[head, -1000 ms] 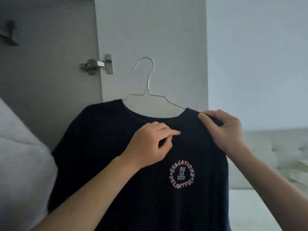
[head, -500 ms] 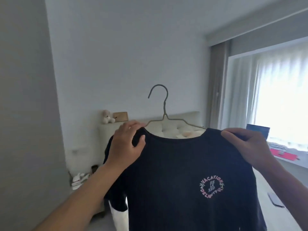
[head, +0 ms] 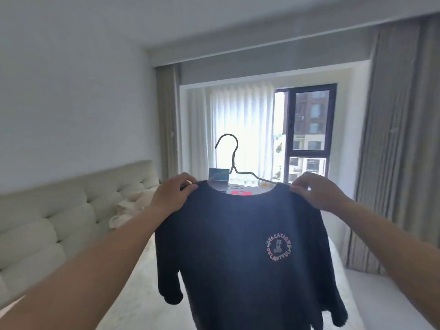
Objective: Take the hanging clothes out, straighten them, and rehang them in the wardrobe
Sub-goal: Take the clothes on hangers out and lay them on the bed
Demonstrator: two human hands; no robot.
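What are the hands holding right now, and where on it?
Both hold the dark T-shirt on its wire hanger: the left hand grips one shoulder, the right hand the other, beside the neckline.

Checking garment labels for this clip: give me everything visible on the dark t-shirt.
The dark t-shirt is navy or black, short-sleeved, with a round neck and what looks like soft knit fabric. A round pink print on the chest reads roughly "VACATION DELIGHTFUL". It hangs front-facing on a thin wire hanger, whose hook points up, free of any rail. The left hand and right hand each grip one shoulder, holding it up in the air above the bed. The sleeves droop; the lower hem is out of frame.
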